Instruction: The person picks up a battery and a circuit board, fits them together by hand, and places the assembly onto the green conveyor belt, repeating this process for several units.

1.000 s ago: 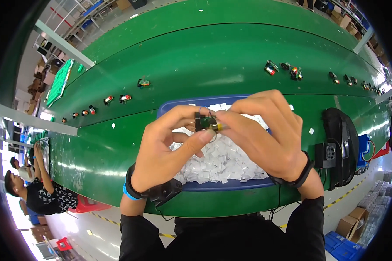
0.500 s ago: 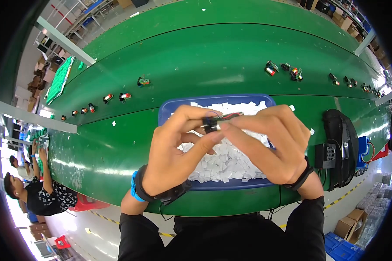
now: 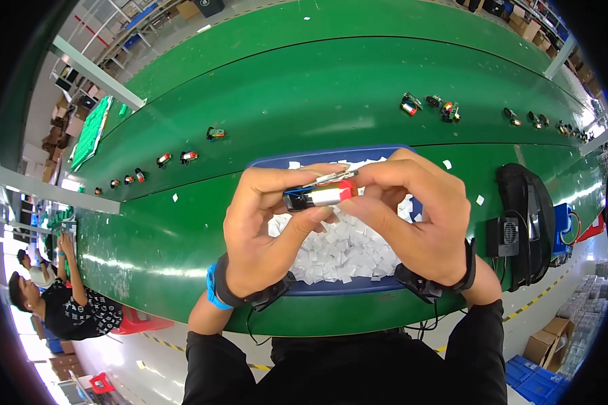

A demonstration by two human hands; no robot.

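Between my two hands is a small electronic assembly [image 3: 327,196], held level above a blue tray [image 3: 348,288]. It has a silver cylinder with a black end and a red end, a thin circuit board along its far side and a blue wire. My left hand [image 3: 260,219] pinches the black end between thumb and fingers. Thumb and forefinger of my right hand [image 3: 422,216] close on the red end. Fingertips hide parts of the board. Under the hands, many small white paper-like pieces [image 3: 348,251] fill the tray.
Similar assemblies lie in a line on the green belt, some at left [image 3: 189,156], others at right [image 3: 450,111]. A black bag [image 3: 530,226] and a black box with a fan grille [image 3: 502,236] sit right of the tray. Another person [image 3: 74,304] works at far left.
The assembly has been turned, so its silver side and red end now show between my hands. My right hand has rotated and shifted slightly left.
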